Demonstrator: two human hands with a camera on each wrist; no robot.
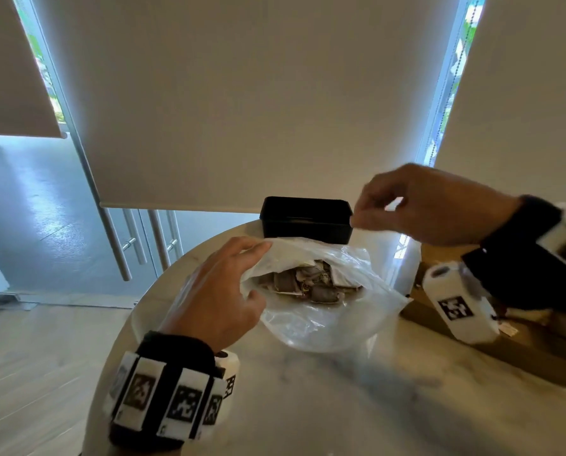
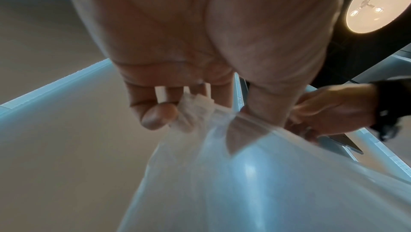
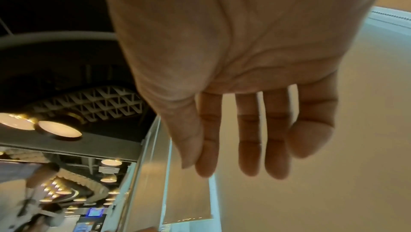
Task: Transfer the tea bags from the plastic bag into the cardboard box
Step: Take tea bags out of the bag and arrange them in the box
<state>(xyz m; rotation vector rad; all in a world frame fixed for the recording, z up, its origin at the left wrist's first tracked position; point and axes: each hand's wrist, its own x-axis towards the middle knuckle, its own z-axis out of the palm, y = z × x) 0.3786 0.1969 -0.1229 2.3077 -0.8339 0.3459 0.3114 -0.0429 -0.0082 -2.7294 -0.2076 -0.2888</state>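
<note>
Both hands, L (image 1: 215, 291) and R (image 1: 429, 205), pinching plastic bag (image 1: 324, 311) rim (tea bags (image 1: 311, 279) head-cam only)

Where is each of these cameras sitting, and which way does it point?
Head: on the head, facing forward and down at the table; left hand and right hand hold the plastic bag open.
Left wrist: below the left palm, facing up along fingers pinching the bag.
Right wrist: below the right palm, facing its fingers and ceiling lamps.
Shared: head and left wrist show the bag.
</note>
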